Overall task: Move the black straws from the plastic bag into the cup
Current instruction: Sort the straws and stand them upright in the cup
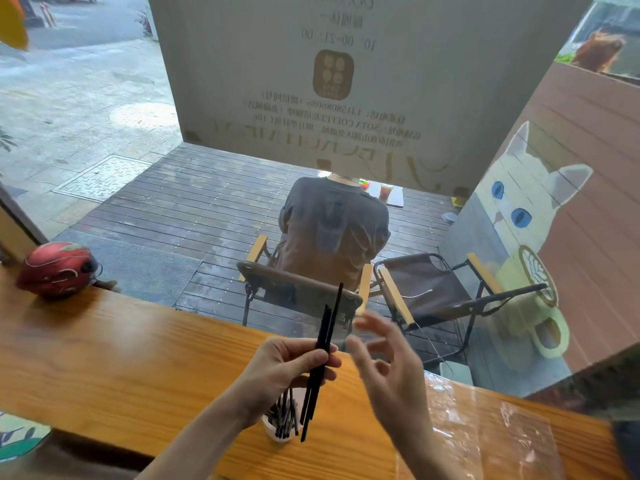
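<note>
My left hand (284,367) grips a small bunch of black straws (323,355), held nearly upright above the wooden counter. Just below it stands a white cup (273,433) holding several black straws, partly hidden by my left wrist. My right hand (388,368) hovers to the right of the bunch with fingers spread and nothing in it; it is blurred. A clear plastic bag (491,431) lies flat on the counter at the right.
The wooden counter (121,358) runs along a window. A red helmet (57,270) sits at its far left. Outside the glass, a person sits in a folding chair (301,289) beside a second folding chair (433,289).
</note>
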